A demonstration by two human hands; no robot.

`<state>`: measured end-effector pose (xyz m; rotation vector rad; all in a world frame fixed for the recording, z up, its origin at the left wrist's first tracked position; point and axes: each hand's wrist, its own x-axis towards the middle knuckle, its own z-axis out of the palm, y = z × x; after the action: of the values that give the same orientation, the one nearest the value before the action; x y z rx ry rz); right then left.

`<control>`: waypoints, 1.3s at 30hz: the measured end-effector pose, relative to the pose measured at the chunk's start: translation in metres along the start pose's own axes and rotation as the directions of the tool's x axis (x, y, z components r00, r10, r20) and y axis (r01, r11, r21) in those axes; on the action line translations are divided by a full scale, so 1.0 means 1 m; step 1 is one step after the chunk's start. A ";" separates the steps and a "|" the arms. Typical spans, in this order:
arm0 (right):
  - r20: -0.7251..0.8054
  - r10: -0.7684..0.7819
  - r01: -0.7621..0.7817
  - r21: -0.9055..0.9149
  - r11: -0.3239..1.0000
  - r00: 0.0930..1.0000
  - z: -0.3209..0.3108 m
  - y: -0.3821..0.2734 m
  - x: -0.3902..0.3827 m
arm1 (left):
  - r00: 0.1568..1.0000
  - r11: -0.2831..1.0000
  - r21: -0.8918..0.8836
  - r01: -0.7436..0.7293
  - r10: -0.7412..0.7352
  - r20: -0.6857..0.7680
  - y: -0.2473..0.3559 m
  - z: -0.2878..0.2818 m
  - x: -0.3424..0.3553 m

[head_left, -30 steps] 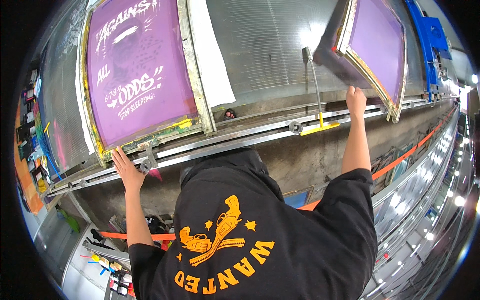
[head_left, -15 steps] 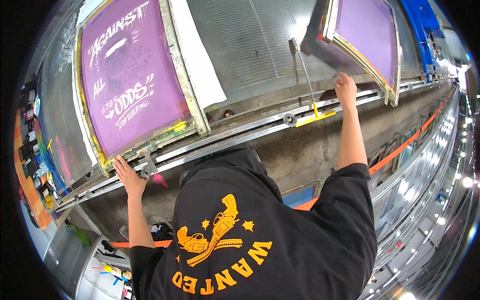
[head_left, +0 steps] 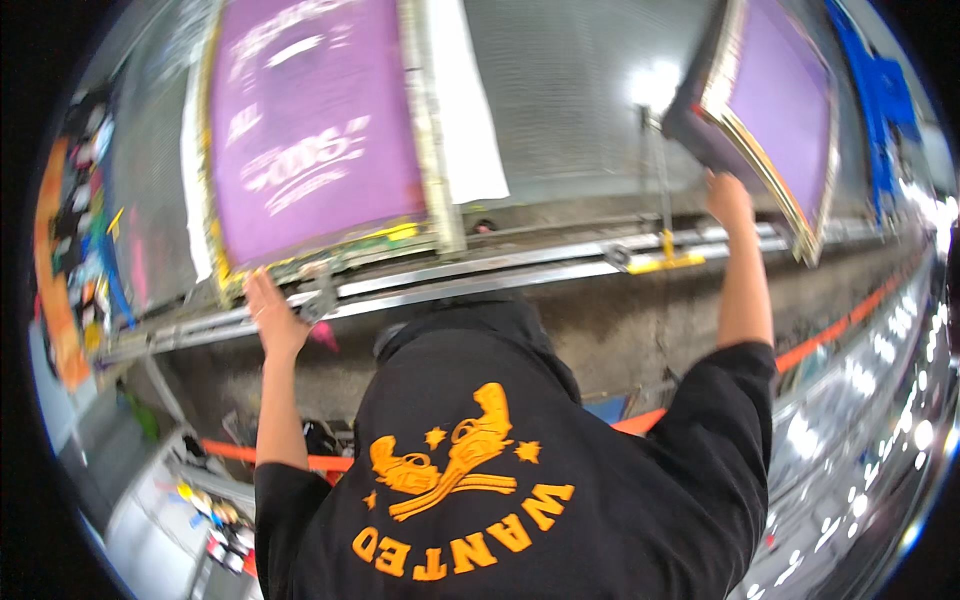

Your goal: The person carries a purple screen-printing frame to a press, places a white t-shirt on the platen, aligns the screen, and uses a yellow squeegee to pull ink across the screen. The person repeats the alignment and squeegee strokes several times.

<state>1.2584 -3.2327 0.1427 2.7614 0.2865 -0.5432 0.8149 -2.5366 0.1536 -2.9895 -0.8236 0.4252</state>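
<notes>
My left hand (head_left: pixel 277 317) rests at the near left corner of a screen-printing frame (head_left: pixel 437 190). Its fingers are stretched out against the edge, beside a small metal clamp (head_left: pixel 322 292). Purple mesh (head_left: pixel 315 195) with white lettering and marks fills this frame. My right hand (head_left: pixel 730 203) is raised off to the right with its fingers curled. Blur hides what is in them, if anything. Just beyond it, a second purple screen frame (head_left: pixel 765 175) stands tilted above the table, with a dark area under its left side. I cannot tell whether my fingers touch it.
A metal rail (head_left: pixel 480 282) runs along the near table edge. On it, between the frames, sits a yellow T-shaped handle (head_left: pixel 667 262) with an upright rod. White sheet (head_left: pixel 465 110) edges show beside the left frame. Blue equipment (head_left: pixel 885 100) stands at far right, orange bars (head_left: pixel 840 325) below.
The whole view has shifted, so frames, rail and hands appear farther right and lower, and it is more blurred. My left hand stays at the frame corner; my right fingers remain curled.
</notes>
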 end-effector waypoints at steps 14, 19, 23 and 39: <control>-0.386 -0.174 0.422 0.794 0.438 0.906 -0.096 -0.303 -0.038 | 0.979 0.707 -0.678 0.201 -0.132 0.153 -0.122 -0.059 0.086; -0.441 -0.207 0.486 0.756 0.439 0.873 -0.127 -0.401 -0.018 | 0.925 0.684 -0.710 0.166 -0.357 -0.128 -0.139 -0.079 0.177; -0.409 -0.106 0.393 0.723 0.568 0.906 -0.149 -0.448 0.020 | 0.880 0.746 -0.646 0.163 -0.406 -0.247 -0.168 -0.064 0.265; -0.429 0.224 0.125 0.646 0.753 0.875 -0.166 -0.528 0.071 | 0.892 0.724 -0.690 -0.004 -0.310 -0.330 -0.159 -0.052 0.361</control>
<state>1.2451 -2.6752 0.1223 3.5741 0.1319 0.1383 1.0465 -2.2139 0.1238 -3.3430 -1.4053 -0.6905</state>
